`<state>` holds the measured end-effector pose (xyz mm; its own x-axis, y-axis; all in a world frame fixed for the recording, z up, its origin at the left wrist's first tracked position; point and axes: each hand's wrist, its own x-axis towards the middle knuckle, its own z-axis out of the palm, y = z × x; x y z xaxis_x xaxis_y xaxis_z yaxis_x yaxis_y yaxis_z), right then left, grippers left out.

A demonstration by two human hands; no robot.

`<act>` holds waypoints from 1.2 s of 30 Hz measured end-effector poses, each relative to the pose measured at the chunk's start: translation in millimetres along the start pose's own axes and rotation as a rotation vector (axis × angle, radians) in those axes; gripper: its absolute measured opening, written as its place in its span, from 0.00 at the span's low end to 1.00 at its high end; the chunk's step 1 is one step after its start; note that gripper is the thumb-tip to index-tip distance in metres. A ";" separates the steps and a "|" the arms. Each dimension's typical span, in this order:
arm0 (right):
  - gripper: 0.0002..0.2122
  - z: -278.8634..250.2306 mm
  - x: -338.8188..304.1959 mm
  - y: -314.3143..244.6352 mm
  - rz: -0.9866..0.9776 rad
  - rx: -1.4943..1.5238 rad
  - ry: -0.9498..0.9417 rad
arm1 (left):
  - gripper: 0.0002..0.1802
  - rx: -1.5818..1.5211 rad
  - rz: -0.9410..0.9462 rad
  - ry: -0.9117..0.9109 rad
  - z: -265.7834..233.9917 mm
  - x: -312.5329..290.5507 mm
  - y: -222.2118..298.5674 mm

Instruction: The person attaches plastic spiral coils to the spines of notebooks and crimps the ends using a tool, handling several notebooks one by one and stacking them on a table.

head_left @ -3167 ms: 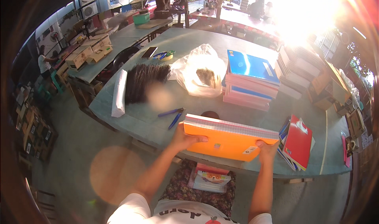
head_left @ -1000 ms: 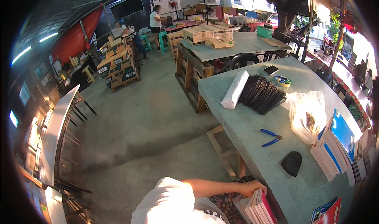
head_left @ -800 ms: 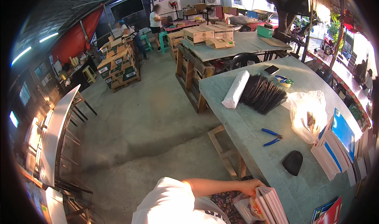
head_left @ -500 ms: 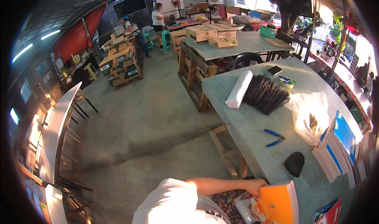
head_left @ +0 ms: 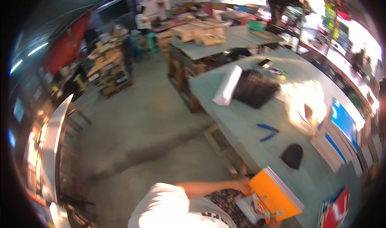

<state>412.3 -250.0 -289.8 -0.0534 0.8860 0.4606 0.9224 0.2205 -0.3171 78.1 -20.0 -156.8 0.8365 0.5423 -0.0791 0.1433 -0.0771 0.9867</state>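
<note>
An orange-covered stack of notebooks (head_left: 278, 198) is tilted over my lap at the table's near edge. My left hand (head_left: 242, 185) grips its upper left corner. My right hand (head_left: 274, 221) is at its lower edge, fingers closed on it and partly cut off by the picture's rim. Just left of the notebooks, over the flowered cloth on my lap, lies a clear-wrapped packet with a coloured picture (head_left: 253, 208); the notebooks partly hide it. Red and blue booklets (head_left: 334, 208) lie to the right on the table.
On the grey-green table (head_left: 237, 127) are blue-handled pliers (head_left: 268, 133), a black rounded object (head_left: 292, 156), a plastic bag (head_left: 305, 107), black bristle-like strands (head_left: 255, 88), a white roll (head_left: 228, 85), a phone (head_left: 264, 63) and stacked notebooks (head_left: 331, 147). A person (head_left: 142, 21) stands far off.
The notebook stack has tipped from nearly upright to a slant. My right hand has come into view at its lower edge. The whole view has shifted and blurred.
</note>
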 end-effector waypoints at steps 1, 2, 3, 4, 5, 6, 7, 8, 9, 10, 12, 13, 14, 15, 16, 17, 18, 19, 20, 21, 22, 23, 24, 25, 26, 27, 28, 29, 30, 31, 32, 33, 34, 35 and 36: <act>0.14 -11.3 12.5 -36.5 0.441 0.504 0.031 | 0.21 0.044 -0.084 0.013 -0.3 -15.2 -11.1; 0.17 -29.4 50.2 -93.6 0.880 0.987 0.099 | 0.20 0.147 -0.073 0.034 -9.4 -29.7 -12.8; 0.17 -35.9 49.0 -103.2 0.886 1.013 0.140 | 0.19 0.259 -0.026 0.019 -15.0 -27.7 -2.2; 0.17 -34.6 49.5 -107.3 0.884 1.051 0.179 | 0.17 0.392 0.023 -0.028 -25.6 -25.4 7.0; 0.18 -39.4 60.3 -119.9 0.898 1.034 0.189 | 0.16 0.593 0.000 -0.087 -39.3 -28.1 18.9; 0.19 -46.6 68.1 -129.1 0.914 1.012 0.206 | 0.15 0.796 -0.009 -0.146 -52.3 -25.9 41.1; 0.19 -49.4 66.3 -129.9 0.949 0.991 0.243 | 0.14 0.762 -0.089 -0.187 -66.2 -17.9 89.2; 0.20 -47.8 64.6 -130.5 0.979 0.981 0.270 | 0.14 0.733 -0.182 -0.219 -85.3 -11.6 131.1; 0.21 -47.9 62.1 -131.6 1.004 0.976 0.284 | 0.12 0.563 -0.093 -0.105 -107.7 -7.8 137.7; 0.21 -49.3 63.7 -133.1 1.032 0.936 0.263 | 0.09 0.645 -0.071 -0.007 -131.9 3.6 141.9; 0.21 -52.5 68.6 -137.2 1.086 0.856 0.227 | 0.07 0.666 0.397 0.443 -183.3 37.9 142.1; 0.22 -52.8 73.7 -140.0 1.072 0.864 0.194 | 0.06 0.841 0.370 0.583 -210.6 51.1 142.0; 0.22 -57.4 76.8 -140.7 1.070 0.856 0.181 | 0.07 0.930 0.351 0.610 -228.8 69.6 146.3; 0.22 -61.5 79.2 -143.1 1.069 0.851 0.169 | 0.08 1.022 0.332 0.635 -242.1 86.2 149.1; 0.21 -61.4 83.3 -148.0 1.074 0.848 0.155 | 0.09 1.042 0.174 0.759 -258.4 101.3 137.2; 0.21 -62.6 87.5 -152.6 1.079 0.838 0.139 | 0.11 1.049 0.013 0.883 -271.0 114.5 119.3; 0.20 -71.0 88.4 -153.7 1.095 0.810 0.140 | 0.14 1.089 -0.141 0.915 -269.4 128.4 108.7; 0.18 -85.1 88.0 -154.3 1.143 0.632 0.012 | 0.14 1.290 -0.327 0.795 -265.6 137.8 101.7; 0.17 -91.9 98.2 -161.1 1.151 0.488 -0.153 | 0.13 1.439 -0.495 0.894 -285.5 133.7 79.0; 0.15 -104.2 104.8 -166.8 1.175 0.326 -0.303 | 0.10 1.405 -0.495 0.899 -295.8 134.3 68.7; 0.14 -125.5 116.1 -174.6 1.155 0.250 -0.451 | 0.08 1.352 -0.444 0.894 -305.8 134.1 65.2; 0.13 -154.8 135.1 -188.2 1.138 0.168 -0.602 | 0.08 1.331 -0.365 0.931 -310.6 132.8 64.3; 0.12 -181.5 152.0 -201.0 1.109 0.096 -0.759 | 0.09 1.312 -0.294 0.971 -313.9 127.8 64.8; 0.12 -200.6 172.1 -214.9 1.061 0.205 -0.634 | 0.12 1.332 -0.300 0.989 -331.2 118.8 71.5; 0.12 -214.2 194.6 -230.5 1.009 0.313 -0.503 | 0.14 1.355 -0.302 1.010 -344.9 112.4 80.2; 0.12 -225.2 202.7 -238.1 1.039 0.369 -0.329 | 0.16 1.168 -0.209 0.979 -301.0 133.9 111.2; 0.11 -211.8 210.2 -239.7 0.833 0.383 -0.149 | 0.16 1.110 -0.124 1.072 -294.3 127.9 126.3; 0.11 -191.7 218.9 -238.8 0.623 0.388 0.026 | 0.15 1.001 -0.056 1.132 -292.1 121.1 139.8; 0.11 -174.1 241.0 -241.2 0.451 0.286 0.045 | 0.14 0.927 -0.012 1.183 -283.0 103.1 159.4; 0.11 -157.9 266.0 -246.4 0.269 0.184 0.066 | 0.12 0.853 0.158 1.213 -287.0 84.1 164.1; 0.12 -137.9 284.1 -249.8 0.208 0.172 0.059 | 0.10 0.783 0.334 1.217 -299.7 64.4 160.5; 0.14 -122.7 292.1 -246.8 0.167 0.142 0.056 | 0.11 0.547 0.368 1.122 -292.4 50.8 167.1; 0.13 -113.8 293.0 -245.2 0.158 0.119 0.035 | 0.10 0.235 0.390 1.065 -279.8 35.5 184.2; 0.13 -110.6 296.8 -247.0 0.148 0.071 0.009 | 0.09 0.033 0.304 1.032 -277.4 17.9 199.3; 0.12 -107.3 296.9 -244.5 0.135 0.045 -0.011 | 0.08 -0.103 0.314 1.021 -271.3 -1.4 217.1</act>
<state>211.9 -84.7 13.5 0.0656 0.9133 0.4019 0.9036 0.1165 -0.4123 -35.5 189.4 96.1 -0.0167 0.9570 0.2897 -0.0864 -0.2900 0.9531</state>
